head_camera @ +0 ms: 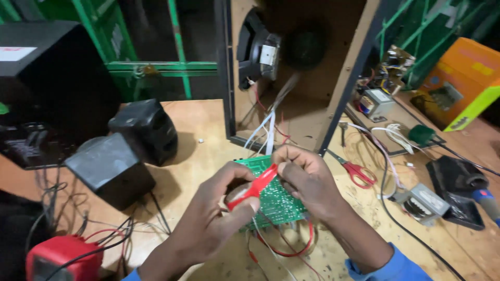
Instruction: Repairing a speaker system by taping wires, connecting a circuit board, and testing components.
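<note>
Wooden desk w/ open speaker cabinet behind. Green circuit board sits centre, btwn both hands — left hand fingers closed on red tool, right hand fingers pinched at its tip, over the board.

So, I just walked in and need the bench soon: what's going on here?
A person is working on a green circuit board over a wooden workbench. The left hand grips a red-handled tool against the board; the right hand steadies the board's top edge. Wires run from the board into the open speaker cabinet behind. Red scissors lie nearby.
</note>
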